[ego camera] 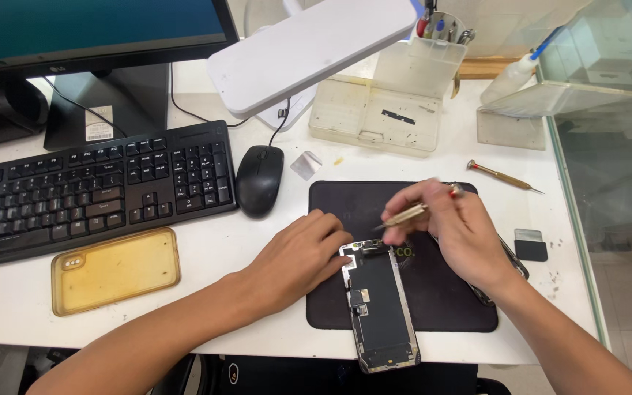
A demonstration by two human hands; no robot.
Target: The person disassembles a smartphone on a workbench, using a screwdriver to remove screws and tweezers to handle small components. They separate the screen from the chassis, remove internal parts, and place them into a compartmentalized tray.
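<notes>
A phone screen panel lies face down, partly on a black work mat, its lower end past the table's front edge. My left hand rests on the table and presses its fingertips on the panel's upper left corner. My right hand holds a small brass-handled screwdriver, its tip pointing at the panel's top edge. A second phone part is mostly hidden under my right hand.
A yellowed phone case lies at the front left. A black keyboard, a mouse and a monitor stand sit behind. A clear plastic tray, a second screwdriver, a white lamp head and a glass partition are nearby.
</notes>
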